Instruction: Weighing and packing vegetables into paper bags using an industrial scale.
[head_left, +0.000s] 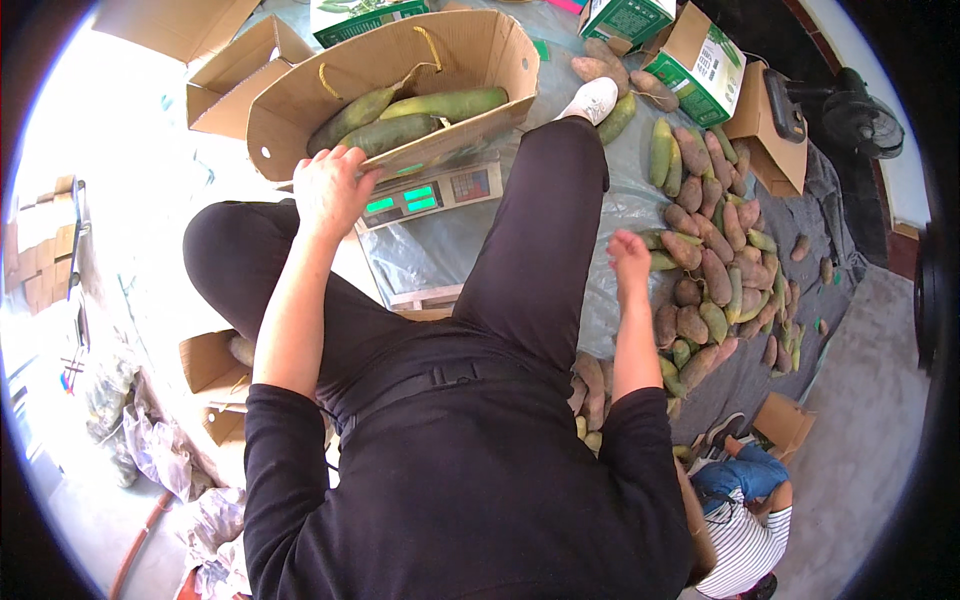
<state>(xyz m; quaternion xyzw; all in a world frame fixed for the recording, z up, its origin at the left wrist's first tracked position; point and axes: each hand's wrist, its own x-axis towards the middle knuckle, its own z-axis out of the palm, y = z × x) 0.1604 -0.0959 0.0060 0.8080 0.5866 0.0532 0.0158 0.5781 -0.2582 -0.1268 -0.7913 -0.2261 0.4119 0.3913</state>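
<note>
My left hand (pixel 330 187) rests on the near rim of an open cardboard box (pixel 300 95) that sits on a digital scale (pixel 425 195). Three long green fruits (pixel 400 115) lie inside the box. My right hand (pixel 630 255) hovers with loose fingers over a heap of brown and green oblong fruits (pixel 705 260) spread on a grey plastic sheet (pixel 615 190); it holds nothing that I can see. I sit with black-trousered legs on either side of the scale.
Empty cardboard boxes (pixel 235 70) lie at the upper left, green-and-white cartons (pixel 700 65) at the upper right. A black fan (pixel 855 110) stands at the far right. Another person in a striped shirt (pixel 745 540) crouches at the lower right. White bags (pixel 160 450) lie at the left.
</note>
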